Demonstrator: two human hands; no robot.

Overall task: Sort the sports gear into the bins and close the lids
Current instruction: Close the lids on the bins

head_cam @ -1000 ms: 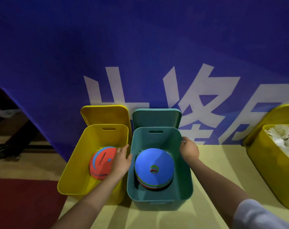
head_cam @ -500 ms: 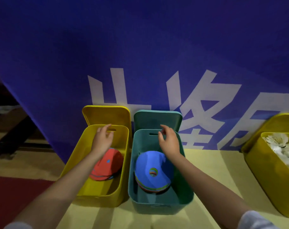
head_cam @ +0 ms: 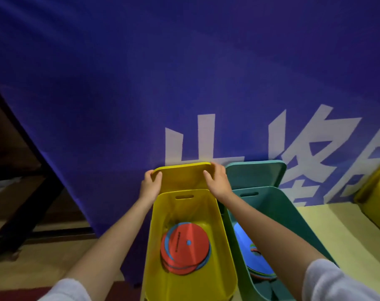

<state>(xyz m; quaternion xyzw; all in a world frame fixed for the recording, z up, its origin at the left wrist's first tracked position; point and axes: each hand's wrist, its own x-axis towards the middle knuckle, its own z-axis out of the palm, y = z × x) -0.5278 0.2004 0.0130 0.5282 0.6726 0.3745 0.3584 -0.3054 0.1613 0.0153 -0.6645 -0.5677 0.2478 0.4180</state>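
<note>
Yellow lid [head_cam: 182,177] between gripping hands [head_cam: 149,185]

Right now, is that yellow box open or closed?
Open. The yellow bin shows red discs inside; both hands grip its lid, standing behind it.

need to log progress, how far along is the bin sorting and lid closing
Done: red discs lie in the yellow bin and blue discs in the teal bin. In hand: the left hand and right hand each grip a side of the yellow lid, which stands behind its bin. Left: setting that lid on, then the teal lid, which leans on the blue banner. Another yellow bin shows at the right edge, its state unclear.
</note>
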